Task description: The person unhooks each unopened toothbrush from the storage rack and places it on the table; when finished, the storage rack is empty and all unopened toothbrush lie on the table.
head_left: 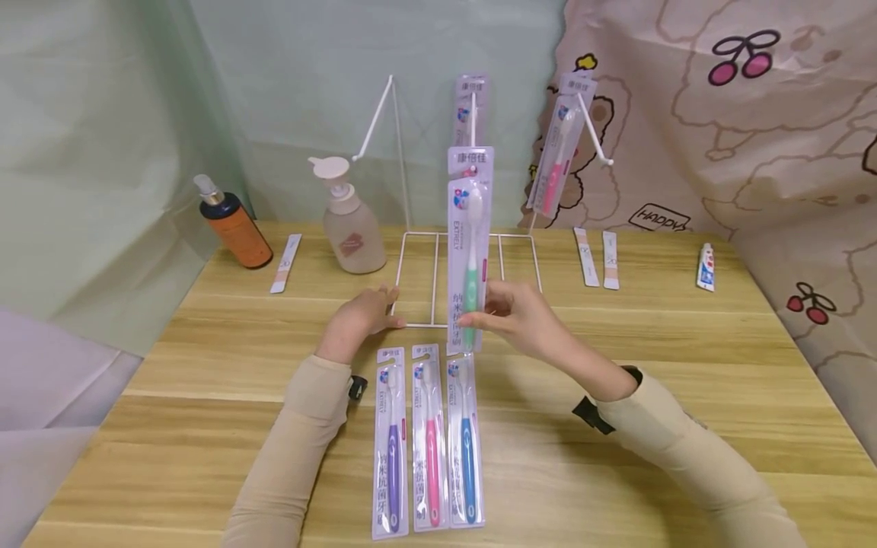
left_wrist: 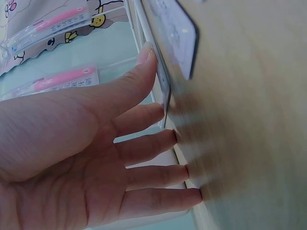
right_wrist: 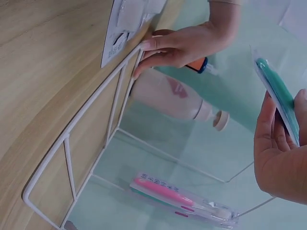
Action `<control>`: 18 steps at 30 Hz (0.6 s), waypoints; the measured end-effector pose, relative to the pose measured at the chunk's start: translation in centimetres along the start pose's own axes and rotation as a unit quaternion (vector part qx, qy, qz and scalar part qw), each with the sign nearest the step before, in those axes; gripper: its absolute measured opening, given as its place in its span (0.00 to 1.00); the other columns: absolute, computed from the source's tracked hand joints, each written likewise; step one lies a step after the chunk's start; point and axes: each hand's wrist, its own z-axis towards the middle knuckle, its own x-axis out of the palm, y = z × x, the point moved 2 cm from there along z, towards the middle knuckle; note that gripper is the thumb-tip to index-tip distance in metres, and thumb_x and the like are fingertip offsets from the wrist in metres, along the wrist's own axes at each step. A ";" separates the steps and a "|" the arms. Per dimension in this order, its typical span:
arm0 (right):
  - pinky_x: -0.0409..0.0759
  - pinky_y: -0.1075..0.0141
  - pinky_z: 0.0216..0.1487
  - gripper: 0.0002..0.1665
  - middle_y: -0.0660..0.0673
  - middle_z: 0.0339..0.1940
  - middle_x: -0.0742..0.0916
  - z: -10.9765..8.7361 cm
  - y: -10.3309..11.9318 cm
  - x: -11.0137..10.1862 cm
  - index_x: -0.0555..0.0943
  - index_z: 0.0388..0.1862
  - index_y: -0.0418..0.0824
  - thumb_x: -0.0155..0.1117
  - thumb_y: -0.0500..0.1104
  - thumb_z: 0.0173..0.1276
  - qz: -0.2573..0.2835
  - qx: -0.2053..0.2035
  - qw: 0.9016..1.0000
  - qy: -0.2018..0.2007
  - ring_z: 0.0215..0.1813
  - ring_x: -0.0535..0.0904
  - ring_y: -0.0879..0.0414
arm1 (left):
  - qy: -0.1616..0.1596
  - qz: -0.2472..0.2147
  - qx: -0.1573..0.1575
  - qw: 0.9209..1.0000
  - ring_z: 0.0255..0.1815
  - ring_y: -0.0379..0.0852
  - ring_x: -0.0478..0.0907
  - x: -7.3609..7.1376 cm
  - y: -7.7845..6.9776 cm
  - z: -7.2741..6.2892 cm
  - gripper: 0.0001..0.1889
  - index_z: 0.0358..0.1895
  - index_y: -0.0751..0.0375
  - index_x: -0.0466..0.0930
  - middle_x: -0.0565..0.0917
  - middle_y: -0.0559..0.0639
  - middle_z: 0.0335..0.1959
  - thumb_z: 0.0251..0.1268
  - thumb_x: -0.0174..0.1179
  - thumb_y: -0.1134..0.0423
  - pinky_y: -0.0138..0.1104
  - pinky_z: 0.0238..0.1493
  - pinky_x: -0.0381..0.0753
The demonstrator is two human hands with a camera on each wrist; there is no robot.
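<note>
My right hand [head_left: 517,312] pinches the lower end of a packaged toothbrush with a green handle [head_left: 470,297], held upright before the middle arm of a white wire rack [head_left: 418,326]. Whether that arm passes through the pack's hole, I cannot tell. Straight, spread fingers of my left hand [left_wrist: 129,143] touch the tabletop, its thumb against the rack's wire at the front left corner. Another toothbrush pack [head_left: 471,114] hangs behind the held one. From the rack's right arm hangs a pink-handled toothbrush pack [head_left: 558,152]. Purple [head_left: 392,457], pink [head_left: 430,457] and blue [head_left: 467,457] toothbrush packs lie side by side in front.
Left of the rack stand a pump bottle [head_left: 352,232] and an orange spray bottle [head_left: 236,232], with a slim sachet [head_left: 285,262] between them. Two more sachets [head_left: 586,257] and a small toothpaste tube [head_left: 706,266] lie on the right. Cloth hangs behind the table [head_left: 617,457].
</note>
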 end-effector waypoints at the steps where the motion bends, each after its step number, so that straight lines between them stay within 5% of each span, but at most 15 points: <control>1: 0.84 0.64 0.34 0.14 0.42 0.32 0.88 0.0 0.0 0.0 0.82 0.41 0.32 0.68 0.38 0.58 0.001 0.000 1.000 0.000 0.31 0.85 0.55 | 0.000 -0.001 -0.001 1.000 0.71 0.67 0.49 0.0 0.0 0.0 0.39 0.73 0.62 0.48 0.48 0.66 0.73 0.64 0.56 0.51 0.55 0.69 0.55; 18: 0.84 0.66 0.39 0.14 0.42 0.35 0.87 -1.1 0.2 0.4 0.82 0.42 0.32 0.68 0.37 0.58 -0.009 -0.004 1.000 0.026 0.35 0.84 0.56 | 0.003 0.003 0.003 1.000 0.71 0.68 0.49 0.0 -0.1 -0.1 0.39 0.73 0.63 0.48 0.49 0.67 0.72 0.65 0.55 0.51 0.54 0.69 0.55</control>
